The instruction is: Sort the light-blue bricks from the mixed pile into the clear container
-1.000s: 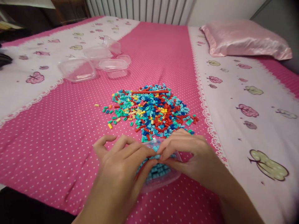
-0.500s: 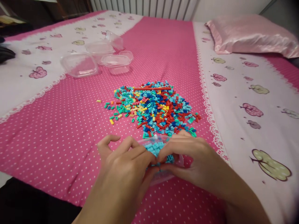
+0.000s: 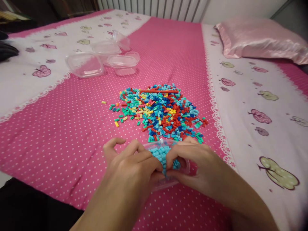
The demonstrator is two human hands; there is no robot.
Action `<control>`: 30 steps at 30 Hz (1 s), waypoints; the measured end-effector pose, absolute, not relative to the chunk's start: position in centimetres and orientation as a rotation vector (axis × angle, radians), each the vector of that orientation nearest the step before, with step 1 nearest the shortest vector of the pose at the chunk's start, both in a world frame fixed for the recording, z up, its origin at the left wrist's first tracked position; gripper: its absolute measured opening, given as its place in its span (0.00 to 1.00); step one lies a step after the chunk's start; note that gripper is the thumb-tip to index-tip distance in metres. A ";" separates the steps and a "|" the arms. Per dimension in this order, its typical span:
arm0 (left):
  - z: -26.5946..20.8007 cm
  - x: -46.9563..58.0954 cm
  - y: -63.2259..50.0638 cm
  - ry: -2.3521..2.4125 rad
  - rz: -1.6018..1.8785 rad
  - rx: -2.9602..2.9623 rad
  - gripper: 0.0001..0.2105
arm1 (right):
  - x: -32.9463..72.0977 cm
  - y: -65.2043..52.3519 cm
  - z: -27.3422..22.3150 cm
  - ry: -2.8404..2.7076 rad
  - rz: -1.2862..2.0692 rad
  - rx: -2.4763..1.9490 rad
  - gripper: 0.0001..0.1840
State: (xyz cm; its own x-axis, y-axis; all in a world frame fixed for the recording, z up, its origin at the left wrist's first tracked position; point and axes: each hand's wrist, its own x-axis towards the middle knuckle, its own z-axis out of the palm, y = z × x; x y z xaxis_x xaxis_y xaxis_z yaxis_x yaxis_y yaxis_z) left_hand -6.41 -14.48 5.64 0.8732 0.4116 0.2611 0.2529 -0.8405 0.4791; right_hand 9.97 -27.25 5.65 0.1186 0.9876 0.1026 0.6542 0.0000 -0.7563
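Note:
Small light-blue toy building bricks [image 3: 158, 153] are joined in a studded block over a clear plastic container [image 3: 166, 185]. My left hand [image 3: 133, 168] pinches the block's left side near the container's front, its index finger bent and lifted away. From the right, my right hand [image 3: 198, 162] is closed on the block with thumb and fingertips. A narrow strip of light-blue brick shows between the two sets of fingertips. My fingers hide much of the block and part of the container.
Just beyond the container lies a heap of loose coloured bricks [image 3: 163, 112] with a long red stick [image 3: 158, 91] on top. Several clear plastic containers [image 3: 85, 65] stand farther back left. A pink pillow [image 3: 260, 41] rests at the upper right on the polka-dot bedspread [image 3: 72, 134].
My fingertips have parted slightly, showing more of the light-blue bricks between them. The whole view has shifted a little; the heap and the containers behind look the same.

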 end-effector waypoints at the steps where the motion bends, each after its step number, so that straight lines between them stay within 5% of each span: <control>1: 5.7 -6.5 -14.4 0.502 0.475 2.601 0.07 | 10.1 -27.3 5.6 -1.600 0.611 -1.735 0.12; 30: 5.7 -6.8 -14.9 0.572 0.353 2.658 0.07 | 10.5 -27.4 5.9 -1.538 0.578 -1.791 0.09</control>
